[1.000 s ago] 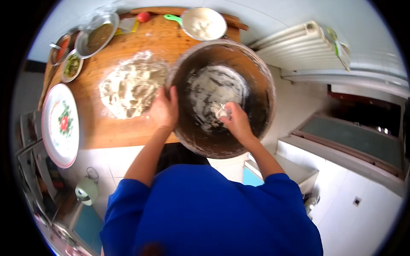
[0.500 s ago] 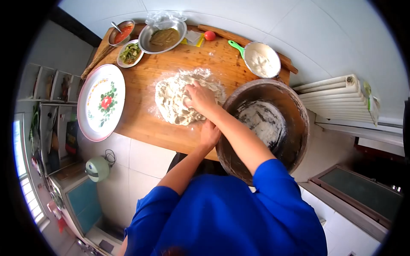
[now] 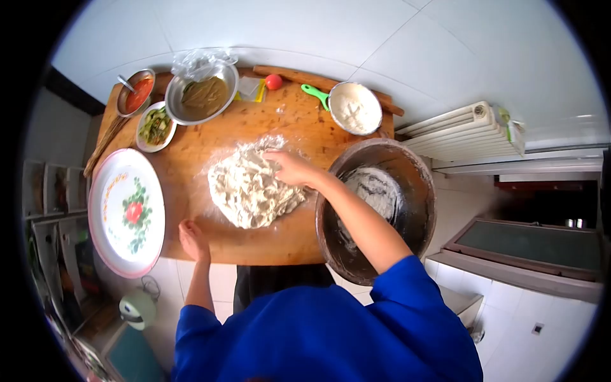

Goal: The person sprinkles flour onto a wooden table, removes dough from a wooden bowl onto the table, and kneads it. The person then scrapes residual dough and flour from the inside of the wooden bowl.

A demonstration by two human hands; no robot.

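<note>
The right hand (image 3: 291,169) is loosely open at the dough (image 3: 245,194); the left hand (image 3: 194,241) is half open. The plate (image 3: 111,223) pokes past the tabletop (image 3: 289,247), so a bump could tip it.

Count: 2 metal bowls (image 3: 231,83) (image 3: 121,103) (one big, one small), 1 spoon (image 3: 125,83), 1 dish (image 3: 167,137), 1 floral tray (image 3: 114,239), 1 pan (image 3: 373,105), 1 tub (image 3: 419,216), 1 red ball-shaped item (image 3: 273,81), 1 dough mass (image 3: 251,191).

Pale, lumpy dough (image 3: 251,191) — a rough, uneven mound, loose flour around it — lies near the middle of the wooden surface (image 3: 191,159), towards its front edge.
</note>
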